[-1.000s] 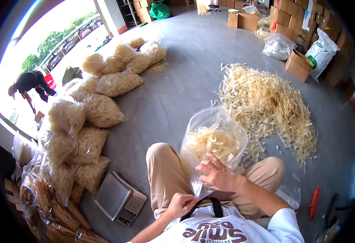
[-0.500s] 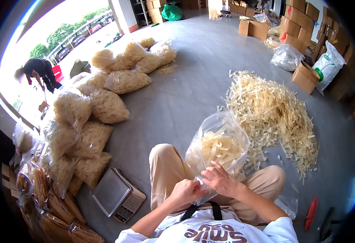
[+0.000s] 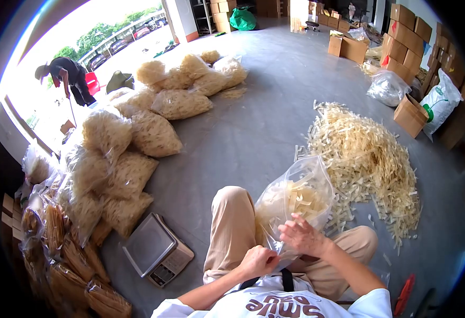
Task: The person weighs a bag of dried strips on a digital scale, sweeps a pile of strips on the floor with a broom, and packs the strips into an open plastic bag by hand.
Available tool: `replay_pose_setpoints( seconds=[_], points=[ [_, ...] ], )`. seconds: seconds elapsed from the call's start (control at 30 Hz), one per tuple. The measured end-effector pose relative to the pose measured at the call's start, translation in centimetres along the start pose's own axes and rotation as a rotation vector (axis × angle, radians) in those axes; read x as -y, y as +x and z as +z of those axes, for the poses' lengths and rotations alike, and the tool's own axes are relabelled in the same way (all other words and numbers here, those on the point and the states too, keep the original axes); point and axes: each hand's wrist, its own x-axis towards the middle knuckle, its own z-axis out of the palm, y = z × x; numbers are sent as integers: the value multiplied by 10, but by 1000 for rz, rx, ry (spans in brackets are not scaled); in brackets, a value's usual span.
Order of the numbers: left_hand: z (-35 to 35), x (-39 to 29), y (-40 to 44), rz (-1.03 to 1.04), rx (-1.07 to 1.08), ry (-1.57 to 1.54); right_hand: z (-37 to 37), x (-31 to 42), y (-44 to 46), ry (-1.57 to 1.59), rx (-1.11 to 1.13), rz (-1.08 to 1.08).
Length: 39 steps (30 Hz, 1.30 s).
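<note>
Between the knees leans a clear plastic bag (image 3: 296, 199), partly filled with pale, flat strips, its wide mouth facing away toward the pile. My left hand (image 3: 260, 261) is closed on the near end of the bag, fingers pinched together. Against the bag's near right side rests my right hand (image 3: 302, 236), its fingers apart and slightly curled. Just beyond the bag, a large heap of pale strips (image 3: 367, 164) lies on the floor.
A scale (image 3: 158, 249) sits left of my knees. Filled bags (image 3: 153, 132) are stacked at left, above bundled brown strips (image 3: 76, 265). Another person (image 3: 71, 77) bends outside the doorway. Cardboard boxes (image 3: 402, 42) stand back right; a red tool (image 3: 404, 294) lies at lower right.
The view has shifted, so the room appears farther right and lower. My left hand still grips the bag's near end, which has folded closer, and the bag's mouth looks narrower. The person outside has straightened slightly.
</note>
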Motion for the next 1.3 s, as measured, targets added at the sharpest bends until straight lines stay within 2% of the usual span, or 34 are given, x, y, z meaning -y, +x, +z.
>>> replay_pose_setpoints(
  seconds=[0.27,0.37,0.47,0.53,0.63,0.73,1.0,1.07,1.13,1.2,1.3],
  points=[
    [-2,4,7,-49,0,-21,12,-13,0,-56,5,25],
    [-16,-8,30,-109,-61,97,10,-13,2,-48,13,41],
    [6,14,53,-53,-140,221,8,-13,6,-46,15,44],
    [14,18,54,-68,-107,167,5,-13,5,-51,15,42],
    [16,14,37,24,-92,66,-2,1,-2,50,22,77],
    [18,16,29,10,-26,49,-1,8,-7,-29,33,31],
    [19,19,35,19,-66,33,9,-13,1,52,47,-46],
    [20,20,36,39,-145,17,6,-19,5,78,51,-39],
    [19,20,37,19,-158,25,9,-23,6,58,54,-53],
    [14,16,37,-68,-67,74,6,-30,7,50,63,-40],
    [12,12,33,-71,-81,30,15,-43,8,37,104,-23]
  ],
)
